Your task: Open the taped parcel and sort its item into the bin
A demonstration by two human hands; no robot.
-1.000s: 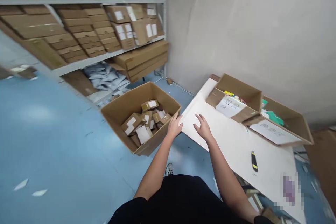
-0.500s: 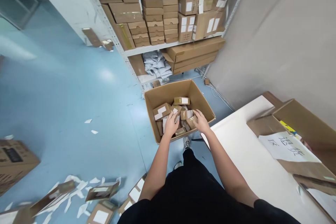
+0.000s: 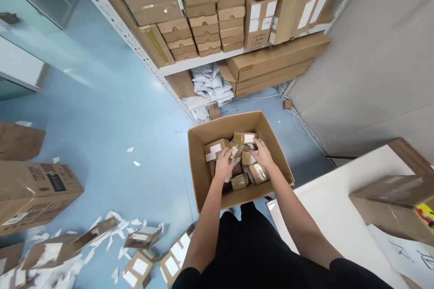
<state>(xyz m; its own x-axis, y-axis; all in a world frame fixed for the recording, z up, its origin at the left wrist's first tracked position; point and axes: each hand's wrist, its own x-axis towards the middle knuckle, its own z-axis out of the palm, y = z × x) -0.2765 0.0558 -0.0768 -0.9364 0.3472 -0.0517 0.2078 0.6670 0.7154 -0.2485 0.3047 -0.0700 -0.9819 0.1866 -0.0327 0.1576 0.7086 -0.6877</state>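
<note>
Both hands are reaching into an open carton (image 3: pixel 203 176): left hand (image 3: pixel 224 165) and right hand (image 3: pixel 262 154) resting half-curled on small parcels (image 3: pixel 239 182), gripping none; likely light, stiff, best held by their sides.

Head-worn camera looks steeply down, close above an open carton (image 3: pixel 203 180).

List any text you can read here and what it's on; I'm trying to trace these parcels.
No text reads clearly.
White labels on the small parcels in the open carton: too small.
Labels on shelf boxes: blurred.
Dark print on the floor box: blurred.
Handwritten marks on the paper sheet: partly cut off, illegible.
</note>
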